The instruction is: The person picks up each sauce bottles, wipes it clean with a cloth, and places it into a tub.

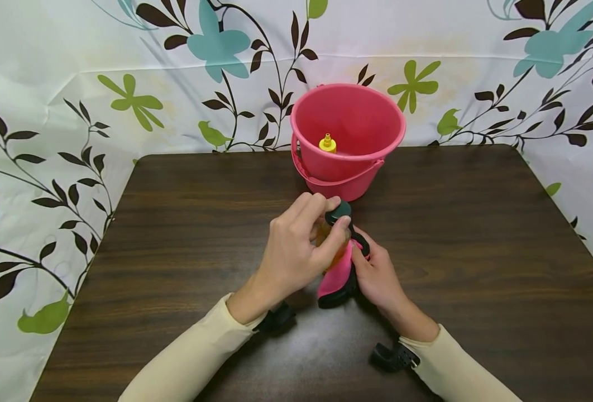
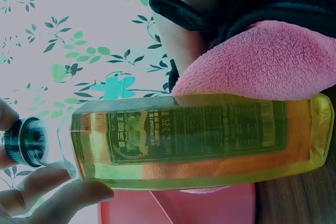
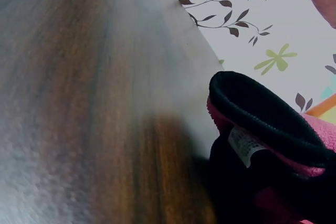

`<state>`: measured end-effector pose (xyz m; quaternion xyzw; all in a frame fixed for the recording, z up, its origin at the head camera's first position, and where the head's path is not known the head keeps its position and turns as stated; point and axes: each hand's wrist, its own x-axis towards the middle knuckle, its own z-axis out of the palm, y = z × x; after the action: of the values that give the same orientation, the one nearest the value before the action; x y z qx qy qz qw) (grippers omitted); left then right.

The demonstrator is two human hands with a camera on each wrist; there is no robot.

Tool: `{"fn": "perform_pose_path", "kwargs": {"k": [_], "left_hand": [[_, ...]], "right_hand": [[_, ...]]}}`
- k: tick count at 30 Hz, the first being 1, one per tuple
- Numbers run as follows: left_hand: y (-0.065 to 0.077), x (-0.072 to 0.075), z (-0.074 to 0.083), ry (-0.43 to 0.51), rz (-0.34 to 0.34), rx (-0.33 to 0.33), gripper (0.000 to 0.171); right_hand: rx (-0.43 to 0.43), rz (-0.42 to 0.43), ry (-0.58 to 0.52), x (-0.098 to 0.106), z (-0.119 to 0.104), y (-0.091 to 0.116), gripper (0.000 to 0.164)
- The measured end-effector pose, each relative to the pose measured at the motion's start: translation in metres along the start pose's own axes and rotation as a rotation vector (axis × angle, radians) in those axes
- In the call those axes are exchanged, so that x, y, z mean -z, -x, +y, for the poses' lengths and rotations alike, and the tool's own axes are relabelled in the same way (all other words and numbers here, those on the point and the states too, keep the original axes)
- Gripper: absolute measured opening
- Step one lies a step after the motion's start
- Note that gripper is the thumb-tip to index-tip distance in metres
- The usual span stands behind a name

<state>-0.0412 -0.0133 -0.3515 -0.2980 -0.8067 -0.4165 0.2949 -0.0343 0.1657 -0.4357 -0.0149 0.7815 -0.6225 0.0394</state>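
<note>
My left hand [image 1: 293,243] grips a clear bottle [image 2: 220,148] of yellow liquid by its neck and dark green cap [image 1: 342,209]. The bottle has a printed label on its side. Against it lies a pink terry cloth [image 1: 335,276] with black trim, held in my right hand [image 1: 378,279]. A black loop of the trim shows near the right fingers. In the right wrist view the cloth's black edge [image 3: 265,111] curves around an opening, with a white tag [image 3: 245,144] beneath it. Much of the bottle's body is hidden in the head view.
A pink bucket [image 1: 349,100] with a lowered handle stands at the table's back edge, just beyond my hands. Inside it is a bottle with a yellow nozzle top [image 1: 328,143]. The dark wooden table [image 1: 201,223] meets a leaf-patterned sheet [image 1: 256,111] behind.
</note>
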Motion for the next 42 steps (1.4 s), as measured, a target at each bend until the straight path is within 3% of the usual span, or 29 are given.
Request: {"fn": "perform_pose_path", "kwargs": {"k": [4,12,18,28,36,42], "left_hand": [[0.000,0.002,-0.001,-0.001,-0.002,0.003,0.018],[0.000,0.002,0.000,-0.001,-0.012,0.008,0.019],[-0.001,0.003,0.000,-0.014,-0.019,0.017,0.020],[-0.002,0.003,0.001,-0.003,-0.024,0.026,0.022],[-0.003,0.003,0.000,-0.013,-0.016,0.015,0.020],[-0.002,0.002,-0.001,-0.016,-0.014,0.005,0.021]], "right_hand": [[-0.026,-0.029,-0.041,0.001,-0.002,-0.002,0.043],[-0.150,-0.080,-0.290,0.004,-0.012,0.003,0.045],[-0.178,-0.073,-0.332,0.005,-0.023,0.007,0.045],[-0.153,-0.079,-0.355,0.012,-0.042,0.012,0.046],[-0.036,-0.103,-0.439,0.015,-0.065,0.017,0.046],[0.009,-0.098,-0.441,0.023,-0.085,0.021,0.050]]}}
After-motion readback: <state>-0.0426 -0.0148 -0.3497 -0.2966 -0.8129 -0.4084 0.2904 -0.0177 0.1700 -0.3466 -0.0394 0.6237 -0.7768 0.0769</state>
